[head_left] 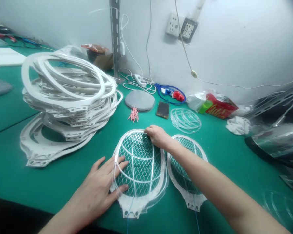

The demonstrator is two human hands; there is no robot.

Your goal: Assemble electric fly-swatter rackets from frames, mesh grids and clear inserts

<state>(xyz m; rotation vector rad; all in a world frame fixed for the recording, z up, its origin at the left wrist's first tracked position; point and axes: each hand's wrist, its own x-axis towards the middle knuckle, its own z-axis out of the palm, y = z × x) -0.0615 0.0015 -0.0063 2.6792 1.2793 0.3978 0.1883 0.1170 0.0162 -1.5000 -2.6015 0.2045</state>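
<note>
A white racket-shaped frame with a wire mesh (139,165) lies on the green table in front of me, with a clear plastic guard of curved ribs on top of it. My left hand (100,188) lies flat on its left edge, fingers spread. My right hand (157,136) presses down on its top rim with fingers curled. A second white mesh frame (185,169) lies just to the right, partly under my right forearm.
A tall pile of empty white frames (65,94) stands at the left. Behind are a round mesh stack (139,100), red wires (133,114), a clear plastic guard (185,120), a red box (219,107), cables and wall sockets (182,29). Shiny metal parts (278,136) sit at right.
</note>
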